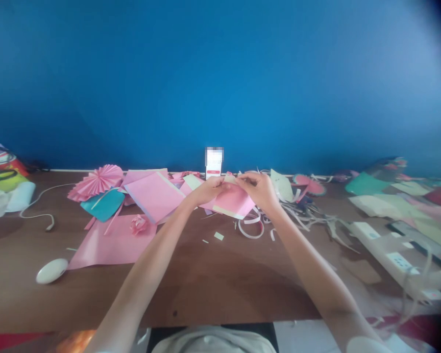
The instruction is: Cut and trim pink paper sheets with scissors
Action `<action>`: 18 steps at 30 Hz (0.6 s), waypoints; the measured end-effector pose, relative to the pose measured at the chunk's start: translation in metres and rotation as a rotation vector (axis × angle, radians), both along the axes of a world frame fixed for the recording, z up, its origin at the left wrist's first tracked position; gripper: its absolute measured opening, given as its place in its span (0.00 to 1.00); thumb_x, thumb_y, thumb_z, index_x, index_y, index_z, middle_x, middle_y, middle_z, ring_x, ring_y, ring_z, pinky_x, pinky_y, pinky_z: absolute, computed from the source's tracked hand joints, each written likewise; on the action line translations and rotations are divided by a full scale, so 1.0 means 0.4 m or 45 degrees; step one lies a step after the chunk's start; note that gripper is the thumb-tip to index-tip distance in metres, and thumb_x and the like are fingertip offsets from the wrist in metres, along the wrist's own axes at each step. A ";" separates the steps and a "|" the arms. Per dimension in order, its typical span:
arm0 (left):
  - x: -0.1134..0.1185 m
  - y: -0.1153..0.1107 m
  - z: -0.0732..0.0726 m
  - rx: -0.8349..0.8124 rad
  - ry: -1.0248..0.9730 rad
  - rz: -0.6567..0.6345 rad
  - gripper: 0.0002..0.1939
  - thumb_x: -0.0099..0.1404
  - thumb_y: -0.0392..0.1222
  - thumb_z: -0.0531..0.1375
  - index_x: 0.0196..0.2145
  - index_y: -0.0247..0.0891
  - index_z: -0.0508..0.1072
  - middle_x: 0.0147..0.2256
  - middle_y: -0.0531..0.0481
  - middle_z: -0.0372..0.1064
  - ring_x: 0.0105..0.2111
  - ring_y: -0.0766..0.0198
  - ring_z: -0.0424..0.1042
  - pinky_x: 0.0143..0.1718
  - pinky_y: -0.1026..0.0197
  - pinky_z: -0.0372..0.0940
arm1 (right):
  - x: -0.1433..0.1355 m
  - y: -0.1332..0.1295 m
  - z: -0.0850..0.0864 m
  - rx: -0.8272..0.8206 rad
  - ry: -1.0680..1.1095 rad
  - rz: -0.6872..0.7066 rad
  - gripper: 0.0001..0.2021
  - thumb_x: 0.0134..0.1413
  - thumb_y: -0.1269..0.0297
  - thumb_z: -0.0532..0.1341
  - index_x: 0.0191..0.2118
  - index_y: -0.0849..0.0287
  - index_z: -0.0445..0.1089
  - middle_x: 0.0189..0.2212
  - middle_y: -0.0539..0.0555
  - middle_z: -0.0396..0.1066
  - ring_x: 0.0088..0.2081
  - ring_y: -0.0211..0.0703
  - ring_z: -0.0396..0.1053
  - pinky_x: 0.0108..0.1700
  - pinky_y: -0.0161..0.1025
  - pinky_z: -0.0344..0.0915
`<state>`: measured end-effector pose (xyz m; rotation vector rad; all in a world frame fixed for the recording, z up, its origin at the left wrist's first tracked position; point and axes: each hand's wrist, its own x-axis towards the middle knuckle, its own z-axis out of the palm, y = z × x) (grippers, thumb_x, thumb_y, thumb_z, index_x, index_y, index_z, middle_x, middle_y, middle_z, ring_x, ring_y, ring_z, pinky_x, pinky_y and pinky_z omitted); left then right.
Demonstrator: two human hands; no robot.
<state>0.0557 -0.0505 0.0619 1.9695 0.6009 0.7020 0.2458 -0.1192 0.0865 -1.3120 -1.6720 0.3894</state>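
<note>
Head view: my left grip and right grip meet near the far side of the bench, each with thumb and fingers pinched together, apparently on opposite ends of a small pale paper piece; blur hides the exact contact. A fingertip hold of this kind presumably leaves the middle of so slight a piece visible and controllable. Just below it and partly between my hands lies a pale-edged pink sheet; whether my fingers also touch that sheet, I cannot tell. The phone stands upright before the blue wall, probably so placed that its lit screen faces me. To my left, a pink paper rosette rests on a flat pink sheet, with a pleated pink fan beyond, overlapping a teal paper shape. Edges and room: the wall limits reach forward; a curled white strip lies just below my right hand, and the power strip bounds the right side. Between my forearms, brown surface runs back to the near edge, interrupted by a pale scrap, giving my hands most room toward my body.
</note>
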 end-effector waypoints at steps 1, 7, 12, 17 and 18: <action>0.000 0.001 -0.001 0.006 -0.005 -0.011 0.20 0.67 0.52 0.53 0.48 0.36 0.73 0.43 0.43 0.72 0.41 0.58 0.68 0.44 0.56 0.61 | 0.000 0.000 0.000 -0.001 -0.004 -0.001 0.14 0.55 0.54 0.61 0.36 0.59 0.78 0.33 0.55 0.77 0.30 0.42 0.67 0.30 0.38 0.58; -0.002 0.004 -0.002 0.051 -0.014 -0.023 0.22 0.68 0.53 0.51 0.50 0.36 0.73 0.43 0.43 0.72 0.41 0.58 0.68 0.46 0.55 0.61 | -0.002 0.003 -0.002 -0.010 -0.016 0.000 0.15 0.55 0.54 0.60 0.36 0.59 0.78 0.32 0.55 0.76 0.28 0.42 0.66 0.30 0.38 0.57; -0.002 -0.006 0.003 0.042 -0.034 0.049 0.22 0.69 0.54 0.49 0.49 0.40 0.74 0.43 0.45 0.73 0.41 0.57 0.69 0.47 0.55 0.60 | -0.002 0.005 -0.006 -0.011 0.006 -0.003 0.14 0.55 0.55 0.60 0.35 0.60 0.77 0.32 0.56 0.76 0.29 0.42 0.66 0.30 0.38 0.57; -0.003 -0.016 0.013 0.020 -0.055 0.056 0.21 0.68 0.54 0.50 0.43 0.39 0.75 0.39 0.46 0.72 0.39 0.58 0.68 0.44 0.58 0.59 | -0.003 0.005 -0.008 -0.013 0.029 0.009 0.15 0.55 0.53 0.60 0.36 0.59 0.78 0.30 0.56 0.75 0.29 0.43 0.66 0.29 0.38 0.57; -0.003 -0.017 0.015 0.012 -0.048 0.063 0.21 0.68 0.55 0.50 0.40 0.38 0.75 0.36 0.47 0.71 0.37 0.59 0.67 0.41 0.59 0.58 | -0.004 0.005 -0.008 -0.016 0.031 0.010 0.15 0.54 0.53 0.60 0.36 0.59 0.77 0.30 0.56 0.75 0.29 0.43 0.66 0.29 0.38 0.57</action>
